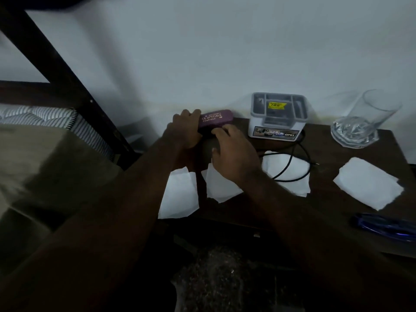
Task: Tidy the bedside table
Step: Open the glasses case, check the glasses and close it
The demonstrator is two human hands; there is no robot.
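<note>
1. Bedside table point(337, 199): dark wood, set against the wall. I log everything below as lying on it.
2. Paper sheets point(369, 183): white, four that I can count, scattered along the near half.
3. Organiser box point(278, 122): grey-and-white, with compartments, at the back by the wall.
4. Glass point(364, 122): clear, back right, well apart from the hands.
5. Cable point(299, 163): black, looped over one sheet and running towards the box.
6. Left hand point(185, 129): fingers curled over the left end of item 8, gripping it.
7. Right hand point(235, 156): fingertips at the near edge of item 8. I cannot tell whether they grip it or only touch it.
8. Spectacle case point(213, 119): purple, printed lid up, at the back left, just beside the box.

Step in hand, as I judge it: squaring the case to the wall. I would keep it flat, slide rather than lift, and steer clear of the cable loop.
</note>
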